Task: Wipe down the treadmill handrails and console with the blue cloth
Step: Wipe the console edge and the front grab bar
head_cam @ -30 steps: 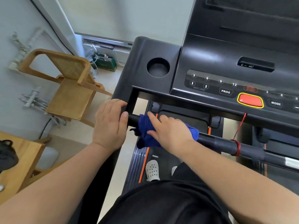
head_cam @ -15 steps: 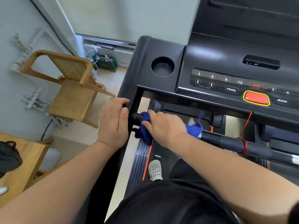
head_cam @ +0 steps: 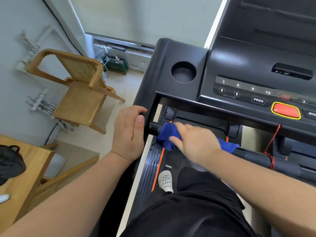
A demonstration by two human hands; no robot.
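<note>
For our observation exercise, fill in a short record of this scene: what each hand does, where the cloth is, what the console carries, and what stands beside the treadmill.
left hand: grips the treadmill's left side frame
right hand: holds the blue cloth on the crossbar
blue cloth: draped over the crossbar near its left end
console: cup holder, red button; no hand on it
beside treadmill: wooden chair

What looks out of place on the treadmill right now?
The red cord hanging from the console is wound round the crossbar, right of the blue cloth, rather than hanging free. It likely lies in the wiping path. Nothing looks spilled or damaged.
</note>
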